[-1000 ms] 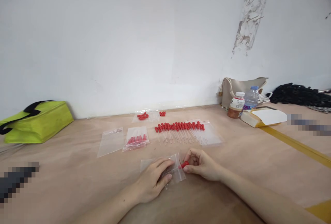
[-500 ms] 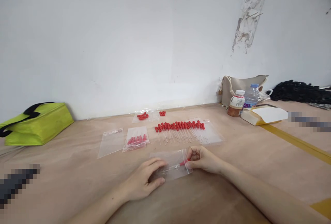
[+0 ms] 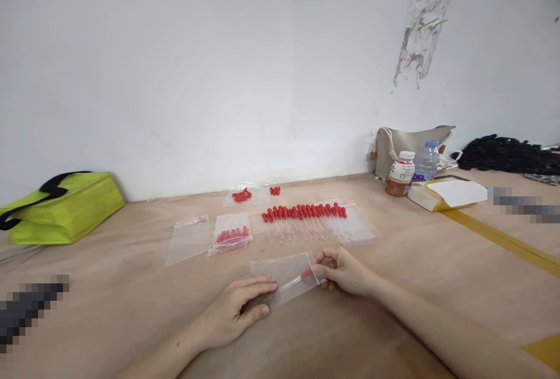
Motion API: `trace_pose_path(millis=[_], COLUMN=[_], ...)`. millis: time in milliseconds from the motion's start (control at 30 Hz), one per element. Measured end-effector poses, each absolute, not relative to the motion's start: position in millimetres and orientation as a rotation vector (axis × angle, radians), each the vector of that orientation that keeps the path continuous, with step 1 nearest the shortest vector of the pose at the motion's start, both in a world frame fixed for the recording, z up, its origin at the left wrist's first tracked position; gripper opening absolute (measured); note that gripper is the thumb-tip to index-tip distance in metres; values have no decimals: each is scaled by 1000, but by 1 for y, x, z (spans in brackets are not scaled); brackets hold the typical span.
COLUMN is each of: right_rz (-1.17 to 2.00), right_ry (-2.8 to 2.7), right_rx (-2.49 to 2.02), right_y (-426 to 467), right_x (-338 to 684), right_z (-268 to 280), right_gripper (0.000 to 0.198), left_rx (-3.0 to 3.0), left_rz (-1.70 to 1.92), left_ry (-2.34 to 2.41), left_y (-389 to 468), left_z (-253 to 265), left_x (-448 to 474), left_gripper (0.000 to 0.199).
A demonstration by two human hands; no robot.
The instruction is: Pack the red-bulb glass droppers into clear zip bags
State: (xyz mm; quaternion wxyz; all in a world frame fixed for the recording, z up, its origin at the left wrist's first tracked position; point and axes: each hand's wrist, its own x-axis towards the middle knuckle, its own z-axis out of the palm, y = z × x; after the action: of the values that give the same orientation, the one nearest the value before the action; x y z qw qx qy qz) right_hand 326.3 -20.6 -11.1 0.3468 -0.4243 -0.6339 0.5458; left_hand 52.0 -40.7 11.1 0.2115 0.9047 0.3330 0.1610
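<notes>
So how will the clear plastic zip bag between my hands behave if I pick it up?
The clear plastic zip bag will probably feel floppy and light, since it looks like thin, see-through film. The slim clear tube with a red end inside looks straight, so it may stiffen the bag along that line.

Desk (image 3: pixel 131 291): brown top, yellow tape (image 3: pixel 503 243) across its right side
Lime bag (image 3: pixel 83 210): over on the left, by the back edge
Red-topped droppers (image 3: pixel 301 213): a row mid-desk, rightmost ones over clear plastic (image 3: pixel 361 224)
Clear bags (image 3: pixel 188 243): flat, left of that row
Two bottles (image 3: pixel 399 178): right, near the back edge, beside a white box (image 3: pixel 457 193)
</notes>
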Motion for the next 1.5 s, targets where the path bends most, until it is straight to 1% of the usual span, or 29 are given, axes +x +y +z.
trace_pose_path(millis=[67,133,267,333,433,500,600,700,800,967,1033,1167,1333,1500], right_rz=[1546,1609,1568,1424,1136,1040,961,695,445,251,210,191,235,292], right_ry=[-1567,-1549,-1632,-1785,-2068,-2144,-2068,-1967,-1938,-1850,-1792,-1727,-1703,-1580], right_rx=[-993,-866,-889,-926,-891,-897,-1075,-1268,-1369,-1694,-1821,-1939,-2010,-2038], right_y=[-21,-22,-24,-24,-24,-23,-19,-9,11,63,82,108,117,120], right_x=[325,324,323,324,327,329,333,342,352,352,345,331,325,324], right_z=[-14,-16,-14,-8,-1,-1,-8,-8,5,26,25,18,14,14], right_gripper=[31,30,26,24,25,25,23,19,15,17,19,24,18,21], left_rx=[2520,2526,2505,2475,2442,2436,2440,2484,2499,2477,2486,2504,2526,2528], left_rz=[469,488,507,533,592,600,591,581,539,484,459,453,478,488], left_ry=[919,927,969,990,1000,993,992,998,996,939,926,926,936,929], left_y=[-42,-42,-42,-42,-41,-41,-40,-40,-40,-38,-37,-37,-37,-37], left_z=[11,11,9,8,7,6,3,2,3,8,8,8,7,8], left_x=[53,54,53,53,53,52,51,50,49,49,49,49,49,50], left_gripper=[37,37,38,36,27,24,23,26,28,28,29,29,29,29])
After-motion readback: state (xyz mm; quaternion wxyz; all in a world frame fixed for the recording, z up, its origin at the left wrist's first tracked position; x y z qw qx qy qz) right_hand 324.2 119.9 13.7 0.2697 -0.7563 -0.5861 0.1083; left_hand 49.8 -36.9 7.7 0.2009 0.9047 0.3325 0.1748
